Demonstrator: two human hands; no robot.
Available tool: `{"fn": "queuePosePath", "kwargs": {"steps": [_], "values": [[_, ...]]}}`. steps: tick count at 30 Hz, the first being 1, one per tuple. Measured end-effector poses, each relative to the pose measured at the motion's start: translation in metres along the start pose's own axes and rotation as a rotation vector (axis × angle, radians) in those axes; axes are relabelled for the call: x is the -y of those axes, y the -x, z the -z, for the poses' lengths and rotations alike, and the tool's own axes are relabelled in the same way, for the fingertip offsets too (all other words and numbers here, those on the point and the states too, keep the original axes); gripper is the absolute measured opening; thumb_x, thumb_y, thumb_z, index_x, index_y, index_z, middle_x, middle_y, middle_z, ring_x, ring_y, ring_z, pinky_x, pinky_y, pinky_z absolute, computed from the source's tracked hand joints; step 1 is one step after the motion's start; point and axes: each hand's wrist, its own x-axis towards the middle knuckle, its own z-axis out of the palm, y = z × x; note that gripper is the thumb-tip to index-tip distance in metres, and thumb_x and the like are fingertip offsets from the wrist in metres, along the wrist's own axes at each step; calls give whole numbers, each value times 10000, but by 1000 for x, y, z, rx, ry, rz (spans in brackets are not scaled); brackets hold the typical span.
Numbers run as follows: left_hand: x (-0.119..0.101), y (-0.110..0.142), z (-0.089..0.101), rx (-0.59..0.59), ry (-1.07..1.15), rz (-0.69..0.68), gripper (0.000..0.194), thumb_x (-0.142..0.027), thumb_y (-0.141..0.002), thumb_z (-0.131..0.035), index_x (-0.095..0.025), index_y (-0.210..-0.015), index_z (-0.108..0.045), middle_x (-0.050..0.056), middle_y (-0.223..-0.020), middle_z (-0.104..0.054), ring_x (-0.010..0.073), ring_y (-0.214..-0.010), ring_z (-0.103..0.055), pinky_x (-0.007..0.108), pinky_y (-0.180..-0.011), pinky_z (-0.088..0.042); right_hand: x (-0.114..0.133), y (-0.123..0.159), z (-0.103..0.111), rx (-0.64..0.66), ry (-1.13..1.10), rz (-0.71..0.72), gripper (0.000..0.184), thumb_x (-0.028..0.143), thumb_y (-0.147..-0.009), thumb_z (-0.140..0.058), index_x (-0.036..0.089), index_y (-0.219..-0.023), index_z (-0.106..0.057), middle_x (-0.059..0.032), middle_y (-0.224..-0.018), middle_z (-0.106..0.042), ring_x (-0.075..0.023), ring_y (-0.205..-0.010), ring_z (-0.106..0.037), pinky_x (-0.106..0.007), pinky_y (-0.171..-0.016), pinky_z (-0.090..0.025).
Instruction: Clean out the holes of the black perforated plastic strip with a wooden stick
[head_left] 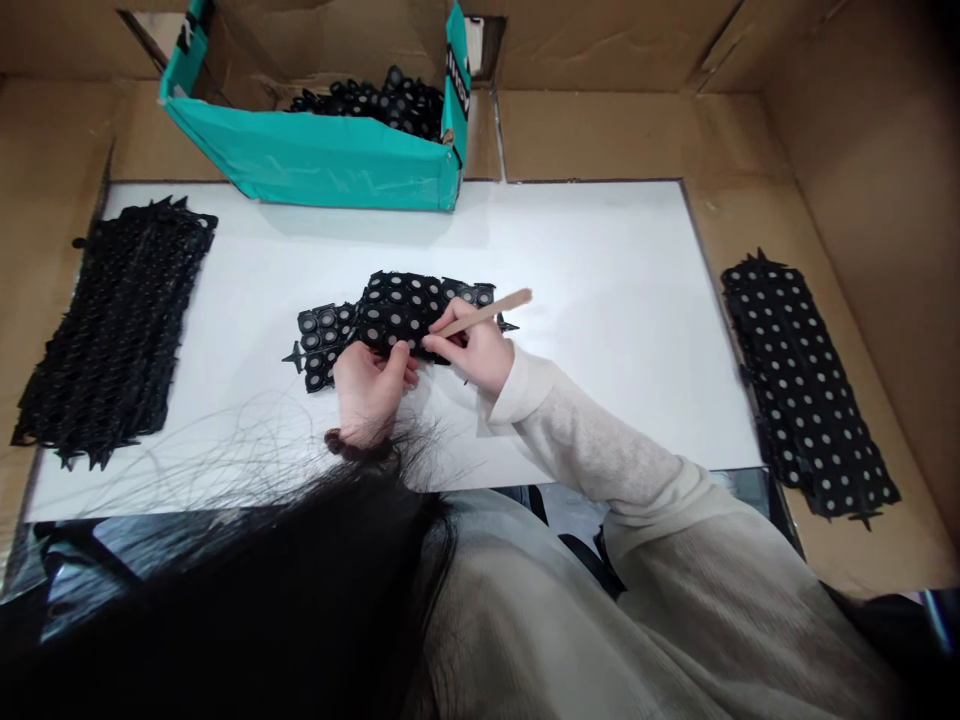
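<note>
A black moulded sheet with rows of pale round dots (pixel 395 298) lies across the middle of the white work surface, its centre bulging upward and its ends flatter. My left hand (pixel 369 388) grips its near edge, thumb on top and fingers curled beneath. Between the fingers of my right hand (pixel 480 350) is a flat wooden stick (pixel 499 308), slanting up to the right. The right fingertips are close to the sheet's dots, and the stick's lower end is hidden by them. Pointed tabs stick out at both ends of the sheet.
A stack of black sheets (pixel 120 330) sits at the left edge. Dotted black sheets (pixel 806 385) lie on cardboard at the right. At the back, a teal-fronted box (pixel 322 160) holds many small black round pieces (pixel 390 100). Cardboard walls (pixel 600 45) surround the white board (pixel 615 260).
</note>
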Motion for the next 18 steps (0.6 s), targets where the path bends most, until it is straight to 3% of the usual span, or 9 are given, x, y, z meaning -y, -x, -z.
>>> {"fn": "queuePosePath", "kwargs": {"steps": [3, 6, 9, 12, 15, 18], "values": [[3, -3, 2, -24, -26, 4, 271, -330, -762, -545, -153, -558, -544, 41, -531, -622, 97, -400, -541, 186, -391, -421, -5, -3, 5, -107, -200, -84, 194, 270, -830, -552, 211, -784, -373, 47, -664, -526, -88, -629, -534, -274, -641, -468], [4, -4, 2, -32, -7, 16, 259, -346, -751, -555, -162, -572, -521, 39, -543, -621, 97, -394, -530, 194, -378, -415, -8, -4, 8, -222, -266, -97, 193, 261, -851, -516, 221, -772, -346, 53, -652, -482, -80, -612, -530, -282, -658, -502], [-1, -2, 1, 23, 99, 48, 232, -366, -744, -581, -172, -643, -505, 45, -604, -645, 104, -408, -542, 209, -376, -428, -11, -2, 8, -196, -166, -48, 194, 238, -840, -530, 228, -765, -352, 45, -643, -449, -89, -588, -508, -279, -594, -488], [-7, -2, 0, 160, 207, 67, 260, -416, -759, -583, -170, -697, -523, 60, -644, -663, 122, -430, -565, 225, -374, -439, -12, 0, 8, -173, -65, -14, 188, 198, -834, -512, 232, -756, -345, 51, -615, -420, -92, -560, -473, -274, -558, -455], [-7, -7, 1, 269, 116, 86, 336, -436, -780, -562, -148, -608, -569, 64, -513, -612, 118, -364, -512, 230, -352, -410, -9, 1, 10, -150, 0, 3, 183, 170, -825, -493, 232, -751, -337, 60, -584, -400, -90, -522, -430, -268, -529, -409], [-5, -13, 3, 256, -41, 69, 378, -396, -797, -534, -143, -521, -585, 58, -435, -568, 114, -339, -484, 221, -353, -398, -5, 3, 12, -135, 81, 32, 181, 167, -803, -510, 229, -748, -349, 64, -566, -403, -87, -498, -393, -265, -507, -365]]}}
